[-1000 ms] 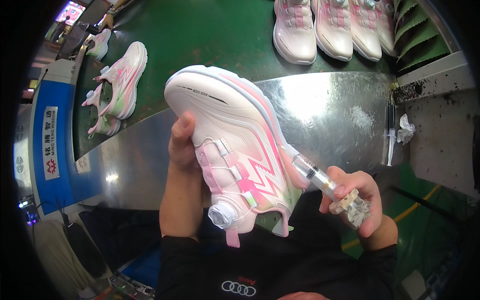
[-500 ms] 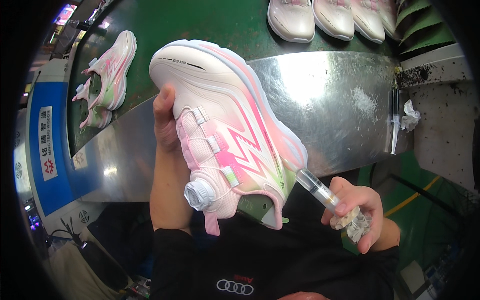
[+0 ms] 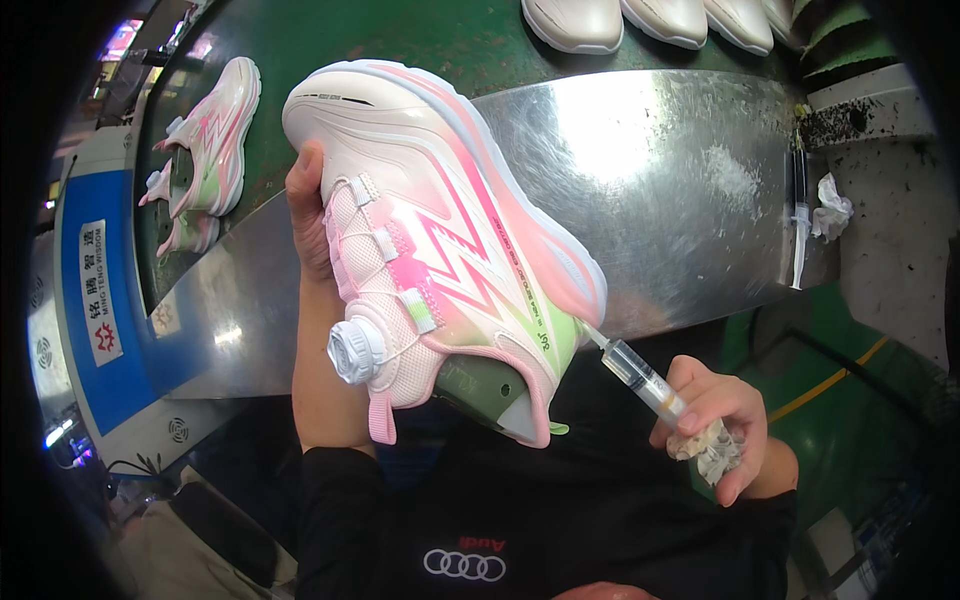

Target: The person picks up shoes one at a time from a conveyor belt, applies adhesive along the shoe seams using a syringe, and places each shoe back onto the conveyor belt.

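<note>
Pink and white, with a zigzag pattern on its side and a pale green patch at the heel, the sneaker point(image 3: 440, 250) fills the middle of the head view, held up in the air above the shiny metal table point(image 3: 680, 170). The left hand point(image 3: 308, 205) is clamped on it from the far side, thumb lying against the upper near the toe, fingers hidden behind the shoe. A round dial closure point(image 3: 352, 350) sits on the tongue, with thin laces running up from it, and a pink pull loop hangs below. The thick white sole faces up and to the right.

At the heel end, the right hand point(image 3: 715, 420) is closed around a clear syringe point(image 3: 640, 372) holding yellowish liquid; its tip touches the edge of the sole at the green heel patch. The same hand also pinches a crumpled wad of paper point(image 3: 712, 450) against the palm.

Further back, a green conveyor belt point(image 3: 420, 40) runs past the table. Another pink sneaker point(image 3: 215, 135) lies on it at the left, and a row of pale shoes point(image 3: 640, 20) stands along the top edge. At the right end of the table lie a second syringe point(image 3: 798, 215) and a scrap of white tissue point(image 3: 830, 208), just beside each other. A blue machine panel point(image 3: 95, 300) stands at the left.
</note>
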Tool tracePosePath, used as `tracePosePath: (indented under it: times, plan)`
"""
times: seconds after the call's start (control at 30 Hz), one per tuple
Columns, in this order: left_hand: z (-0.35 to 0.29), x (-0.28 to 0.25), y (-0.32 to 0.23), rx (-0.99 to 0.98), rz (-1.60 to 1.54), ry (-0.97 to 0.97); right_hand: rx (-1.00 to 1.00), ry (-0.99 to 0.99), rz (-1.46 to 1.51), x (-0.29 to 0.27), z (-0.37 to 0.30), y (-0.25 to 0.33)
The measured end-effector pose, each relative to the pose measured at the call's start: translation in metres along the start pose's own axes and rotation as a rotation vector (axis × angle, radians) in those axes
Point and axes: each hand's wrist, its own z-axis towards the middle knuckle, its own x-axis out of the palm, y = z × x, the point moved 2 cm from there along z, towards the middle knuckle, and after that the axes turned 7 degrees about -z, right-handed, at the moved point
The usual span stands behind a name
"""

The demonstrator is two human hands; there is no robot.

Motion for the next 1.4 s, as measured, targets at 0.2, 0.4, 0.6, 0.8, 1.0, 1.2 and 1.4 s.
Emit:
tracePosePath:
  times: [0.2,0.4,0.6,0.8,1.0,1.2,1.4]
  plan:
    - [0.004,0.001,0.002,0.029,0.039,-0.015,-0.022,-0.014,0.013,-0.002,-0.003,-0.007]
    - [0.008,-0.007,-0.001,0.039,0.055,-0.068,-0.039,-0.006,0.005,-0.003,-0.005,-0.012]
    - [0.000,-0.001,0.001,-0.077,0.010,-0.021,-0.040,-0.010,-0.006,-0.005,-0.008,-0.018]
    - [-0.023,-0.006,-0.018,0.043,0.241,-0.312,-0.056,-0.023,-0.039,-0.006,-0.007,-0.025]
    - [-0.059,-0.038,-0.048,-0.122,0.244,-0.324,-0.114,-0.036,-0.126,-0.007,0.001,-0.034]
    - [-0.097,-0.043,-0.057,-0.116,0.514,-0.121,-0.134,-0.027,-0.194,-0.004,0.014,-0.031]
    - [-0.139,-0.041,-0.044,0.097,0.625,-0.575,-0.122,-0.062,-0.226,0.005,0.015,-0.040]
